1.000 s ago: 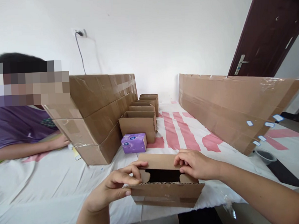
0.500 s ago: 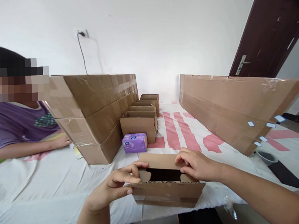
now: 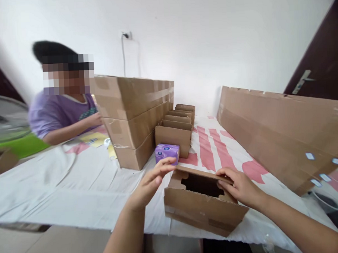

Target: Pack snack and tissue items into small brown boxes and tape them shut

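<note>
Cardboard dominates the head view, with an open box (image 3: 203, 210) standing near the close edge of a table spread with white cloth (image 3: 62, 198), its dark interior showing between small side flaps. The left hand (image 3: 146, 187) is held at the box's far left corner with the fingers extended and loosely spread, the thumb apart from them; whether a fingertip touches the corner cannot be told. The right hand (image 3: 241, 188) pinches the far edge of the box toward its right end, the fingers over the edge and the thumb on the opening's side. Just beyond the left fingers sits a purple pack (image 3: 166, 149), partly covered by that hand, in front of a row of smaller open boxes (image 3: 172, 135) that runs back toward the wall (image 3: 198, 35). A stack of taped cartons (image 3: 140, 120) stands left of this row, and a long cardboard panel (image 3: 269, 126) slants along the right side, bearing blue-edged labels (image 3: 309, 156). Between row and panel, red strips (image 3: 206, 151) mark the cloth. Behind the stack, at far left, is another person in a purple shirt (image 3: 59, 114), near some yellow sheets (image 3: 95, 139).
</note>
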`<state>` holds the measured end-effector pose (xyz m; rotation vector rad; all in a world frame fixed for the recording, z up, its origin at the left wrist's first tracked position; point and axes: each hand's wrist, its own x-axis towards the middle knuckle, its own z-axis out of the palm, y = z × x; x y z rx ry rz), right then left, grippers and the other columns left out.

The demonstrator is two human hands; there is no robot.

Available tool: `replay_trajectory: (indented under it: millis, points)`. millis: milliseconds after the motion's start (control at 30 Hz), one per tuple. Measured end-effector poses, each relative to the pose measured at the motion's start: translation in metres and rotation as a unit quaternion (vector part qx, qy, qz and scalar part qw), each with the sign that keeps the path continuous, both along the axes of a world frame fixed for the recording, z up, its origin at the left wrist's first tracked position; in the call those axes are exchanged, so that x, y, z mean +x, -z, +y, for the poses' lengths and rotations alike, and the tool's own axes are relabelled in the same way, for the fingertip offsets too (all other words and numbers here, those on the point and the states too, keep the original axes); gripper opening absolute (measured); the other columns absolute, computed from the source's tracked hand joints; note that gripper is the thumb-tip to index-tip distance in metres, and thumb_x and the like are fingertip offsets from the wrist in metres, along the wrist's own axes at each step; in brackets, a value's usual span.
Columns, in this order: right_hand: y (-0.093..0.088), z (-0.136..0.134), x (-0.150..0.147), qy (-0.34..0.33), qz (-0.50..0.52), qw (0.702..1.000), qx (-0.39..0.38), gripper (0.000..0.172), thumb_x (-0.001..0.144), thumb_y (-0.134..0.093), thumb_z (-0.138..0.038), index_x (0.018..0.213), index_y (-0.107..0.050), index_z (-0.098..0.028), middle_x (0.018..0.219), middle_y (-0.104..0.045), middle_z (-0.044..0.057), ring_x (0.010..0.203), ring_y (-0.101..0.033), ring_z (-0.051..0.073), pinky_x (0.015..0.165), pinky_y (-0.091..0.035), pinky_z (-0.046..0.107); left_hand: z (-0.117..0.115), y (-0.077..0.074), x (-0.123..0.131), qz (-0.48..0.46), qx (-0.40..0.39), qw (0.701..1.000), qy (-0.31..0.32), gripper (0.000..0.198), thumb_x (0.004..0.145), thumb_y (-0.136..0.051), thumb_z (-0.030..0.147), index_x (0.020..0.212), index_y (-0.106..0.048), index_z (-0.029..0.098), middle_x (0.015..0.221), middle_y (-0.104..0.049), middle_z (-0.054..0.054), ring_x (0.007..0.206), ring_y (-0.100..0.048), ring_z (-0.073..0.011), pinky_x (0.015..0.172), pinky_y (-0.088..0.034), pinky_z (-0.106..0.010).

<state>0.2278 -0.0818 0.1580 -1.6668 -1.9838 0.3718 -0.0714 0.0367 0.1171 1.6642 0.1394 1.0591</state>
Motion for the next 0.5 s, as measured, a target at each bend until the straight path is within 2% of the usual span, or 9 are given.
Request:
replay_trajectory:
  millis: [67,167,267,367,433,500]
  points:
    - [0.0,0.002,0.005,0.03,0.054,0.998,-0.025,0.023,0.092,-0.045,-0.041,0.103,-0.057,-0.024,0.099,-0.068,0.004,0.091,-0.065,0.021,0.075,-0.053,0.034,0.002,0.001,0.001,-0.041,-0.054,0.995,-0.071,0.039,0.092,-0.046,0.048,0.113,-0.066,0.023,0.135,-0.049,-0.011,0.131,-0.037,-0.0328,0.105,-0.035,-0.048]
    - [-0.001,0.01,0.013,0.064,0.118,0.991,-0.021,0.032,0.086,-0.052,-0.051,0.101,-0.057,-0.023,0.1,-0.069,0.005,0.092,-0.066,0.023,0.072,-0.056,0.033,0.008,0.004,0.002,-0.004,-0.084,0.987,-0.135,0.027,0.09,-0.054,0.04,0.103,-0.069,0.022,0.122,-0.057,-0.009,0.125,-0.044,-0.0284,0.106,-0.033,-0.044]
    - [-0.002,0.018,0.016,0.055,0.138,0.988,-0.041,0.036,0.083,-0.055,-0.056,0.097,-0.059,-0.022,0.095,-0.07,0.006,0.089,-0.068,0.025,0.074,-0.058,0.036,0.013,0.011,0.005,0.04,-0.081,0.989,-0.113,0.025,0.085,-0.06,0.039,0.099,-0.07,0.02,0.115,-0.06,-0.008,0.116,-0.051,-0.0261,0.104,-0.035,-0.043]
    - [-0.002,0.025,0.02,0.039,0.128,0.988,-0.071,0.037,0.083,-0.054,-0.058,0.092,-0.06,-0.022,0.092,-0.071,0.006,0.086,-0.069,0.026,0.075,-0.058,0.037,0.015,0.015,0.009,0.043,-0.056,0.995,-0.077,0.029,0.087,-0.055,0.042,0.101,-0.07,0.021,0.113,-0.06,-0.008,0.111,-0.054,-0.0245,0.099,-0.041,-0.04]
    - [-0.002,0.029,0.025,0.054,0.095,0.993,-0.035,0.04,0.078,-0.059,-0.06,0.09,-0.061,-0.022,0.091,-0.071,0.007,0.085,-0.068,0.027,0.073,-0.059,0.037,0.016,0.016,0.009,0.046,-0.014,0.997,-0.068,0.032,0.089,-0.051,0.042,0.104,-0.071,0.021,0.114,-0.058,-0.009,0.112,-0.054,-0.0236,0.101,-0.04,-0.038]
    - [-0.005,0.032,0.031,0.085,0.031,0.995,0.045,0.044,0.07,-0.065,-0.062,0.089,-0.063,-0.022,0.086,-0.069,0.007,0.079,-0.067,0.026,0.067,-0.059,0.036,0.018,0.016,0.008,0.053,0.024,0.996,-0.066,0.035,0.091,-0.048,0.041,0.107,-0.07,0.02,0.114,-0.058,-0.009,0.112,-0.054,-0.0227,0.103,-0.038,-0.037]
